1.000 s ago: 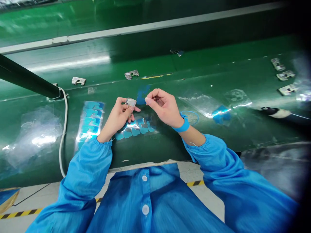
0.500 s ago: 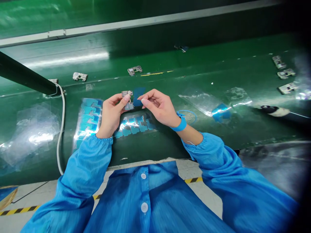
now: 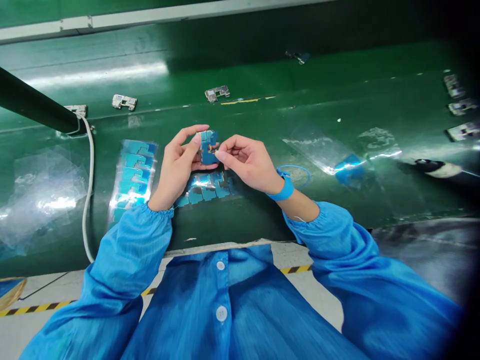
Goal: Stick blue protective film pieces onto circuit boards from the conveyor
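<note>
My left hand point(image 3: 180, 162) grips a small circuit board point(image 3: 210, 148) by its left side, the thumb on its face and the fingers behind. Across that face lies a blue adhesive film point(image 3: 208, 157) with cut-outs, parts of the board showing through. At the right edge, my right hand point(image 3: 245, 162) has thumb and forefinger pinched on the film. Just below the hands is a clear sheet of blue film pieces point(image 3: 204, 191) on the green bench. A second sheet of blue film pieces point(image 3: 132, 172) lies left of my left hand.
More circuit boards lie farther back point(image 3: 217, 93), at the left point(image 3: 124, 102) and at the right point(image 3: 463, 131). A dark post point(image 3: 37, 100) and white cable point(image 3: 88, 190) stand left. Clear plastic point(image 3: 48, 195) lies at the left; a black-and-white tool point(image 3: 437, 167) is at the right.
My right hand has brought the blue film left from beside the board onto its face. The view has shifted slightly, and my left hand still holds the board.
</note>
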A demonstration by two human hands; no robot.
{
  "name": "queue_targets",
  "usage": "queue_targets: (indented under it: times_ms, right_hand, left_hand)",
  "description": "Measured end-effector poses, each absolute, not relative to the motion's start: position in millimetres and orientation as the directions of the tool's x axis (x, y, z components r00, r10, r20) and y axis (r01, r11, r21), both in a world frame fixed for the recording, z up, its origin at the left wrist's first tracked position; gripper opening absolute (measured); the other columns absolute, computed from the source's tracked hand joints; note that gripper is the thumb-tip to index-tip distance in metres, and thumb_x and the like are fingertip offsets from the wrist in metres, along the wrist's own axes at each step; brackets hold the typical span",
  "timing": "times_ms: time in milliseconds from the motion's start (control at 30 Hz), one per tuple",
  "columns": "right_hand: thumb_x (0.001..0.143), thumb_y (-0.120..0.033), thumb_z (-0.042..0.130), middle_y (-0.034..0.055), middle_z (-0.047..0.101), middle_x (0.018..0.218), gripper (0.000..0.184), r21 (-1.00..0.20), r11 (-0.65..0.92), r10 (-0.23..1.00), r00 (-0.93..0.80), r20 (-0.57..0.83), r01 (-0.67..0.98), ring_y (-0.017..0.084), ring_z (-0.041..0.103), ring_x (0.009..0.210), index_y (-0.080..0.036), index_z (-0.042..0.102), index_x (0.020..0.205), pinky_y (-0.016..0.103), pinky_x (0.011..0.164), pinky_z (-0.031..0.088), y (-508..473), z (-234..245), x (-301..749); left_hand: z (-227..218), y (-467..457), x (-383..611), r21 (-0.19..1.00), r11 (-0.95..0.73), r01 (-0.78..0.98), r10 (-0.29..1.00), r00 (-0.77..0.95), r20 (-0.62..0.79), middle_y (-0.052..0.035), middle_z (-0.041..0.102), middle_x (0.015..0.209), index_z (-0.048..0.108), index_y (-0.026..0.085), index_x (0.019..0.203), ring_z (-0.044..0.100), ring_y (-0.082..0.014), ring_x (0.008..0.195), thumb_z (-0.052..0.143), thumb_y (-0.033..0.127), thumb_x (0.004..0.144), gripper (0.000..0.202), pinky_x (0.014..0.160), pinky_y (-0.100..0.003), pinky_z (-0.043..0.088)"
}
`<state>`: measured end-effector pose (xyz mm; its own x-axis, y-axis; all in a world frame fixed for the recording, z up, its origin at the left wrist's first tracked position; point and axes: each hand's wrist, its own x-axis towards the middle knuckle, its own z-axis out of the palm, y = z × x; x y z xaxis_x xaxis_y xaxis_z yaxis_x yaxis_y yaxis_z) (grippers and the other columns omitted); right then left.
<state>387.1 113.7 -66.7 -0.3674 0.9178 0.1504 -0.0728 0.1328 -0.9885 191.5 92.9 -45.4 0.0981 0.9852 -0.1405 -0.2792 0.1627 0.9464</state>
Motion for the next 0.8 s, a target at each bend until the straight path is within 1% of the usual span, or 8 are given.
queue_targets:
  times_ms: [100, 233, 400, 467, 633, 800]
  right_hand:
    - [0.095, -0.06, 0.086, 0.0019, 0.07, 0.085, 0.042, -0.989, 0.138, 0.922, -0.356, 0.151, -0.061, 0.015, 0.066, 0.075, -0.021, 0.071, 0.091, 0.03, 0.074, 0.063, 113.0, -67.6, 387.1]
    - [0.096, -0.062, 0.085, 0.0014, 0.071, 0.084, 0.043, -0.991, 0.127, 0.926, -0.352, 0.134, -0.044, 0.015, 0.065, 0.073, -0.022, 0.071, 0.09, 0.031, 0.073, 0.064, 112.6, -67.0, 387.4]
    - [0.095, -0.063, 0.086, 0.0009, 0.071, 0.086, 0.044, -0.989, 0.136, 0.931, -0.334, 0.146, -0.055, 0.012, 0.064, 0.068, -0.022, 0.07, 0.09, 0.03, 0.069, 0.064, 112.0, -66.9, 387.9]
    - [0.096, -0.062, 0.086, 0.0009, 0.071, 0.086, 0.044, -0.988, 0.143, 0.931, -0.332, 0.154, -0.057, 0.012, 0.064, 0.069, -0.022, 0.07, 0.09, 0.029, 0.069, 0.064, 111.7, -67.0, 388.0]
    - [0.096, -0.063, 0.086, 0.0015, 0.07, 0.086, 0.044, -0.988, 0.147, 0.936, -0.318, 0.151, -0.035, 0.014, 0.066, 0.073, -0.022, 0.07, 0.09, 0.031, 0.072, 0.066, 111.3, -68.4, 387.8]
    - [0.096, -0.061, 0.087, 0.0014, 0.069, 0.087, 0.043, -0.989, 0.144, 0.938, -0.312, 0.149, -0.038, 0.012, 0.064, 0.07, -0.021, 0.07, 0.09, 0.03, 0.07, 0.065, 112.0, -70.2, 388.0]
  left_hand:
    - [-40.7, 92.2, 193.8, 0.931, 0.172, -0.321, 0.984, 0.11, -0.144, -0.0084, 0.079, 0.105, 0.076, 0.022, 0.132, 0.083, -0.0228, 0.088, 0.07, 0.048, 0.109, 0.035, 0.069, -0.029, 0.068]
    - [-37.0, 92.4, 195.6, 0.932, 0.204, -0.299, 0.978, 0.101, -0.181, -0.0068, 0.076, 0.099, 0.075, 0.022, 0.136, 0.084, -0.024, 0.095, 0.064, 0.051, 0.112, 0.039, 0.074, -0.029, 0.068]
    - [-37.1, 92.6, 195.4, 0.913, 0.237, -0.332, 0.971, 0.106, -0.214, -0.0059, 0.075, 0.098, 0.075, 0.022, 0.135, 0.084, -0.0254, 0.096, 0.067, 0.056, 0.111, 0.042, 0.075, -0.03, 0.068]
    - [-36.7, 92.2, 194.9, 0.909, 0.243, -0.338, 0.97, 0.114, -0.216, -0.0064, 0.077, 0.099, 0.075, 0.023, 0.134, 0.084, -0.0256, 0.096, 0.066, 0.054, 0.111, 0.04, 0.075, -0.031, 0.069]
    - [-35.8, 91.1, 193.7, 0.922, 0.228, -0.312, 0.971, 0.146, -0.191, -0.0077, 0.078, 0.102, 0.073, 0.024, 0.137, 0.083, -0.0256, 0.099, 0.053, 0.046, 0.118, 0.036, 0.079, -0.033, 0.07]
    - [-36.6, 91.5, 192.6, 0.922, 0.214, -0.323, 0.972, 0.168, -0.167, -0.0095, 0.08, 0.106, 0.072, 0.022, 0.138, 0.083, -0.0263, 0.094, 0.051, 0.044, 0.118, 0.036, 0.077, -0.036, 0.069]
